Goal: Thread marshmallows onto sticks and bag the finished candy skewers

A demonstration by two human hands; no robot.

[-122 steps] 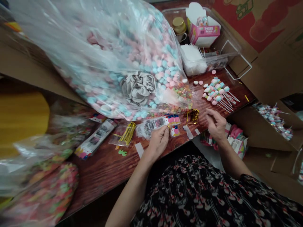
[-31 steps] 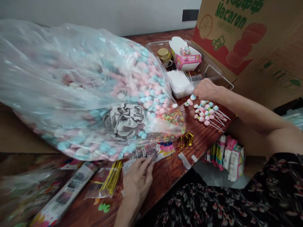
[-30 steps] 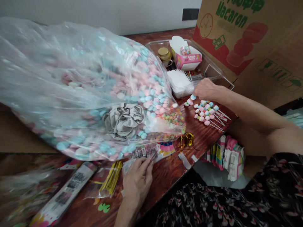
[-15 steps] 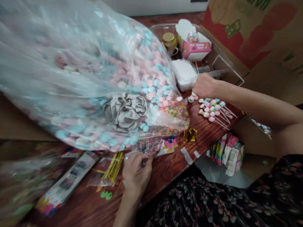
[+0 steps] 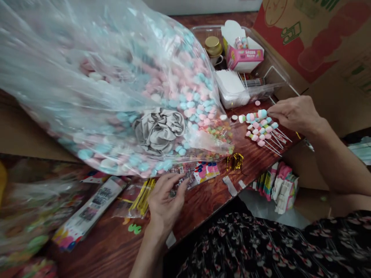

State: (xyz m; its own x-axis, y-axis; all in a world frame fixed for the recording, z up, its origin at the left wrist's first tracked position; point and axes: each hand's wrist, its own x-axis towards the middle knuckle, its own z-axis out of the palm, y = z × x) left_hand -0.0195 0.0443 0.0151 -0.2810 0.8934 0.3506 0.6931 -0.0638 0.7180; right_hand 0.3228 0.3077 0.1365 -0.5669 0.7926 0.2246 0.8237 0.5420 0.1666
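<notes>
My right hand (image 5: 298,112) pinches the end of a marshmallow skewer (image 5: 252,116), its pink, blue and white pieces pointing left. It is over a cluster of marshmallow skewers (image 5: 262,133) whose white sticks point toward the table's front edge. My left hand (image 5: 166,197) is curved with thumb and fingers apart, holding nothing I can see, beside a printed clear packet (image 5: 205,172). Behind it bulges a big clear plastic bag (image 5: 116,88) of pastel candies, with a crumpled grey cloth-like piece (image 5: 159,129) on its side. A few loose candies (image 5: 234,117) lie near the bag's right end.
At the back a clear tray (image 5: 278,77) holds a pink box (image 5: 246,58), a gold-lidded jar (image 5: 213,46) and a white stack (image 5: 232,87). Gold twist ties (image 5: 236,161) lie near the edge. A large carton (image 5: 327,50) stands right; a printed sleeve (image 5: 89,212) lies left.
My right hand has moved right from beside the white stack, and a marshmallow skewer now shows in its fingers. My left hand's fingers have spread from a closer curl.
</notes>
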